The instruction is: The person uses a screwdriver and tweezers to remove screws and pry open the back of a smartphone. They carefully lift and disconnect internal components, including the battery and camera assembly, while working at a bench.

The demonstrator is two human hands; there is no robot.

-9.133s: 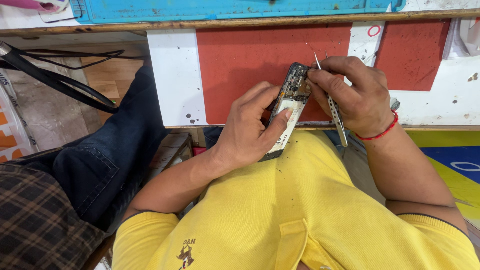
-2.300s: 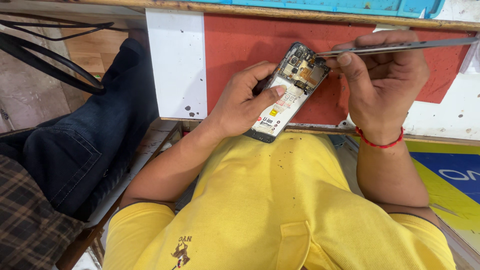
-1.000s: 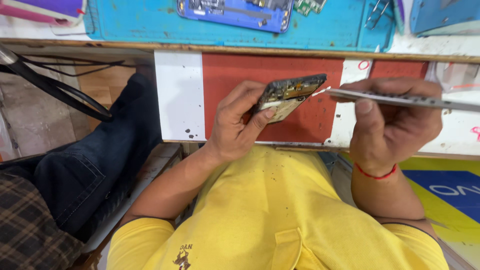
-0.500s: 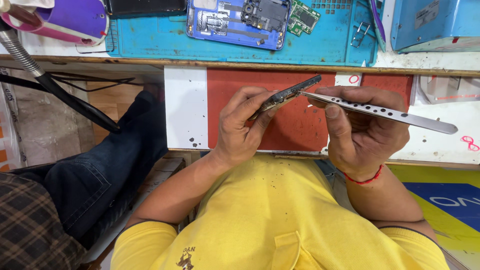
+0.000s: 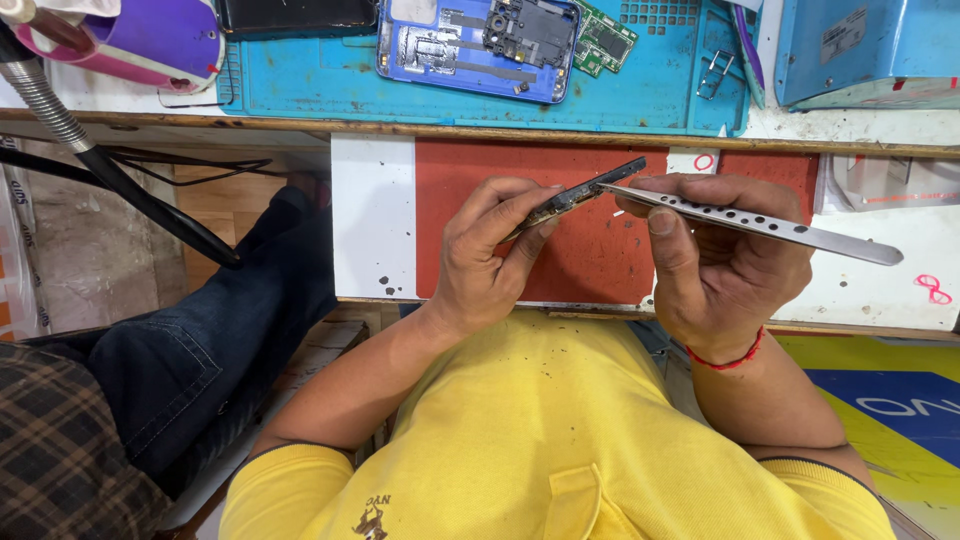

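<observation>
Head view. Fingers (image 5: 520,215) of left hand (image 5: 487,255) clasp an opened phone (image 5: 580,195) edge-on, long axis rising rightward, above the red mat (image 5: 590,260). Right hand (image 5: 720,255) pinches steel tweezers (image 5: 760,222), tips pointing left at the phone's upper end.

Opened phone (image 5: 578,197) tipped edge-on, tweezers (image 5: 760,224) swung level at its top end

The left hand (image 5: 490,255) grips an opened dark phone (image 5: 580,195), seen edge-on. The right hand (image 5: 725,255) pinches long perforated steel tweezers (image 5: 760,222), tips touching the phone's top end.
</observation>
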